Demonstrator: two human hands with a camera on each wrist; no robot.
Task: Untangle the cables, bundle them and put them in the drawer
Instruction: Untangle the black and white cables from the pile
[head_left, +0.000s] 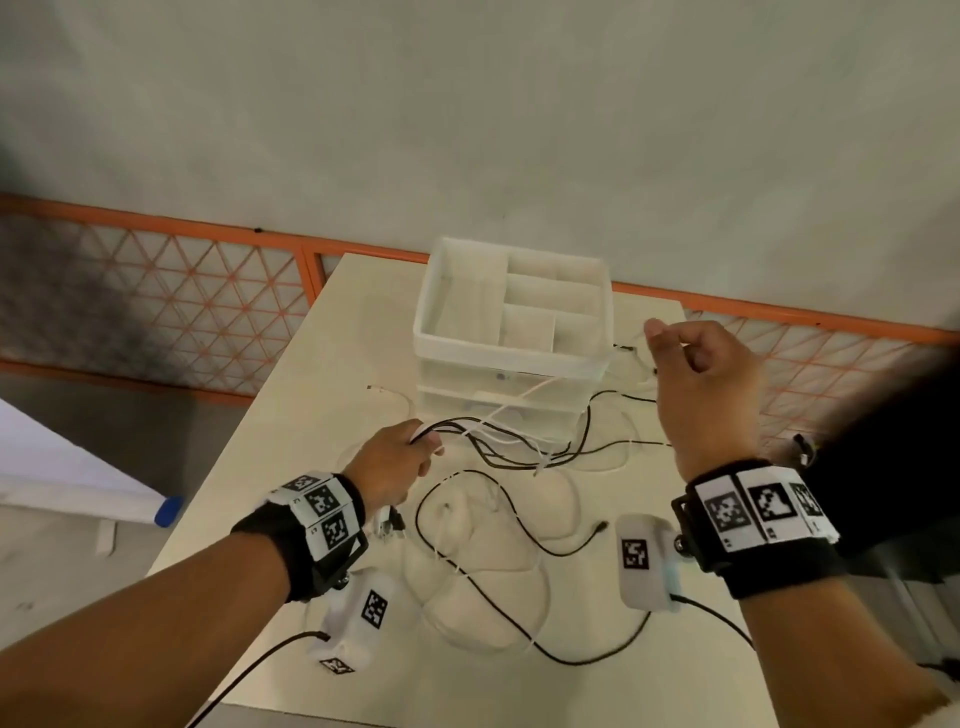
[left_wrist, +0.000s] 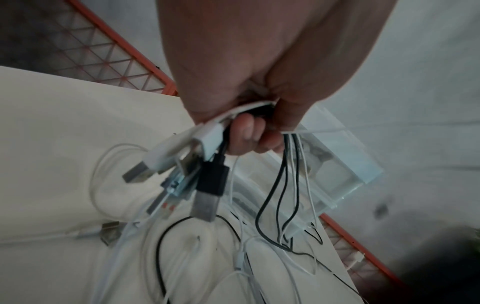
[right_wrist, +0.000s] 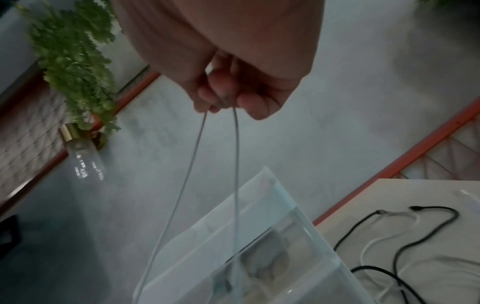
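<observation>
Several black and white cables (head_left: 519, 447) lie tangled on the cream table (head_left: 291, 415). My left hand (head_left: 395, 462) grips a bunch of them near their USB plugs (left_wrist: 205, 185), which hang below my curled fingers (left_wrist: 244, 133). My right hand (head_left: 696, 374) is raised at the right of the white drawer unit (head_left: 511, 332) and pinches a loop of thin white cable (right_wrist: 207, 164), whose two strands run down over the unit (right_wrist: 259, 246). The unit's top tray has several compartments. Its drawers show no gap in the head view.
A wall with an orange-framed mesh panel (head_left: 171, 291) runs behind the table. A green plant (right_wrist: 75, 57) and a clear bottle (right_wrist: 83, 158) stand off the table's far right side. More loose black cable (head_left: 519, 530) lies on the table near me.
</observation>
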